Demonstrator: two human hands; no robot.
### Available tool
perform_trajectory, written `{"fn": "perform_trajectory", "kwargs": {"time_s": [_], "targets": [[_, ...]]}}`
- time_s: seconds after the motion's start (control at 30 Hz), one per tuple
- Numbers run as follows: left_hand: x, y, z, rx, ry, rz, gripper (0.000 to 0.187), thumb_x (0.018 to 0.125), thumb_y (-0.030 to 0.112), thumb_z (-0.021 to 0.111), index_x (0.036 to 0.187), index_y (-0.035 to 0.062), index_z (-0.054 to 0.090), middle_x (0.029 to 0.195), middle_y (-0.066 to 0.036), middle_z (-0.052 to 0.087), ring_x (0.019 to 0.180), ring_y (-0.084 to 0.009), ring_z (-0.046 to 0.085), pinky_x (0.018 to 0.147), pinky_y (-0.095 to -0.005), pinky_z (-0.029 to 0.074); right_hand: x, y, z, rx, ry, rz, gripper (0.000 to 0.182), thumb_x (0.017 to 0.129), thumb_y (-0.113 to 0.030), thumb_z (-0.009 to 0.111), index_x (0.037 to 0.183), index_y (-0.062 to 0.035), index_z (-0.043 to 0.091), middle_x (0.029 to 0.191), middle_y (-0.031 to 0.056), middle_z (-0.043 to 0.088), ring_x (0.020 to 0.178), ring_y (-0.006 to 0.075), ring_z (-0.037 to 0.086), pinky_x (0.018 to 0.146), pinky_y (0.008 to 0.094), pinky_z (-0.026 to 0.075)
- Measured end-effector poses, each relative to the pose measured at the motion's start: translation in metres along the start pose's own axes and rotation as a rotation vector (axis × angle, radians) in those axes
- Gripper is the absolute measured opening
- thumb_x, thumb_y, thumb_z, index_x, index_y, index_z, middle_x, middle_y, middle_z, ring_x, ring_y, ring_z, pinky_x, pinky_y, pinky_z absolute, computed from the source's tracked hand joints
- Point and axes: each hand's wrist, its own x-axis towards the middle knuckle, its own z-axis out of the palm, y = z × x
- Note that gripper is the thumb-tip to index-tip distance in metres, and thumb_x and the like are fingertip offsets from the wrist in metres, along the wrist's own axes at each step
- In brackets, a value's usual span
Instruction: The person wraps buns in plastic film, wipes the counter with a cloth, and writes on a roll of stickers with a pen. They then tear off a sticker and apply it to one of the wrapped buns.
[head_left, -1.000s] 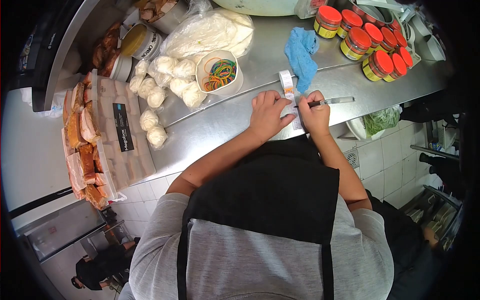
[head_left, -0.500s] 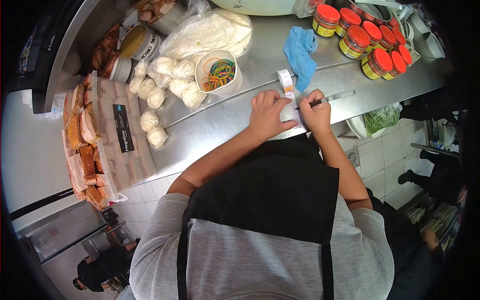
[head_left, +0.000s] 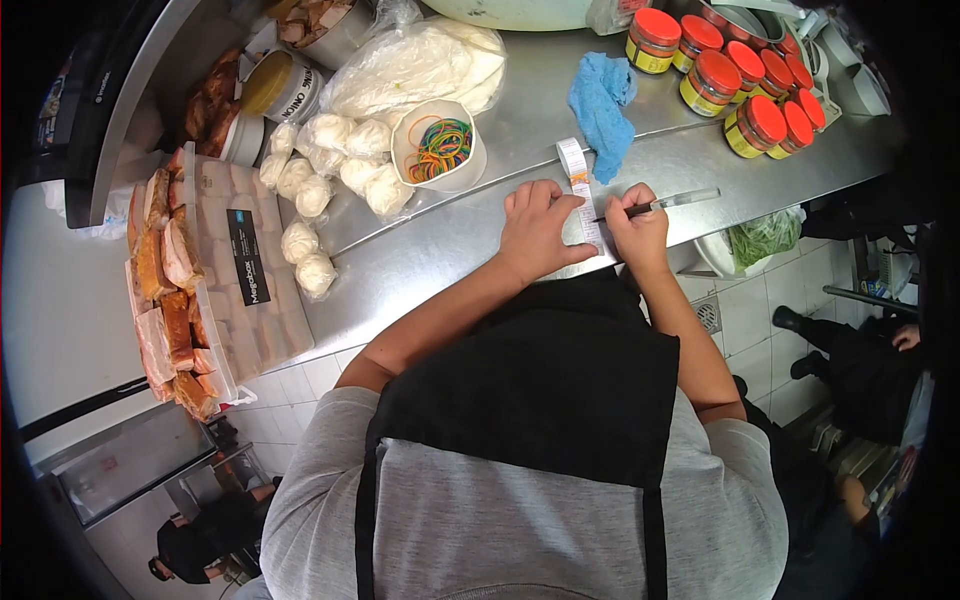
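A pen (head_left: 688, 197) with a clear end is gripped in my right hand (head_left: 640, 235), its tip at the edge of a white strip of labels (head_left: 577, 172). The strip lies on the steel counter, its far end curling up and an orange mark near its middle. My left hand (head_left: 535, 230) rests on the counter at the strip's left side, thumb and forefinger apart and touching its edge. A crumpled blue cloth (head_left: 602, 105) lies just beyond the strip.
Red-lidded jars (head_left: 712, 83) stand at the back right. A tub of rubber bands (head_left: 478, 168) sits beside bagged white dough balls (head_left: 315, 272). At the left, meat pieces (head_left: 178, 325) lie on a clear plastic box (head_left: 265, 345). Other people (head_left: 860, 370) are on both sides.
My right hand and the pen have shifted slightly right, and the pen's end shows more sharply. The person at the far right has moved their legs. My left hand stays put.
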Motion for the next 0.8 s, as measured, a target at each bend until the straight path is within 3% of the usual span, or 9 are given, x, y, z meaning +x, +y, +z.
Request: {"fn": "perform_trajectory", "kwargs": {"time_s": [0.47,0.57,0.7,0.8], "targets": [[-0.001,0.001,-0.002,0.010,-0.010,0.019,0.061,0.045,0.040,0.075,0.096,0.0137,0.055,0.094,-0.005,0.041,0.092,-0.0241,0.037,0.078,-0.0372,0.027,-0.003,0.005,-0.004,0.061,-0.081,0.039,0.020,0.067,-0.008,0.057,0.057,-0.0050,0.040,0.048,-0.0003,0.041,0.047,0.0065,0.037,0.044,0.0240,0.033],[-0.001,0.000,-0.002,0.013,-0.013,0.026,0.062,0.044,0.041,0.075,0.097,0.0137,0.055,0.094,-0.006,0.041,0.093,-0.0242,0.036,0.078,-0.0371,0.027,-0.004,0.000,-0.012,0.008,-0.206,0.020,0.021,0.069,-0.008,0.058,0.058,-0.0052,0.040,0.050,-0.0011,0.041,0.049,0.0056,0.037,0.045,0.0233,0.033],[-0.001,0.002,-0.003,0.014,-0.013,0.028,0.060,0.046,0.040,0.074,0.097,0.0136,0.056,0.093,-0.005,0.041,0.092,-0.0240,0.037,0.078,-0.0368,0.027,0.004,-0.004,-0.002,0.249,0.013,0.148,0.023,0.072,-0.009,0.062,0.064,-0.0057,0.041,0.056,-0.0027,0.043,0.055,0.0035,0.037,0.048,0.0205,0.033],[-0.003,-0.005,0.000,-0.024,0.006,0.043,0.050,0.052,0.034,0.073,0.095,0.0134,0.056,0.091,-0.004,0.043,0.091,-0.0234,0.038,0.077,-0.0363,0.028,0.008,-0.007,0.006,0.196,-0.015,0.129,0.025,0.070,-0.011,0.065,0.065,-0.0057,0.041,0.056,-0.0028,0.043,0.054,0.0036,0.037,0.047,0.0204,0.033]]}}
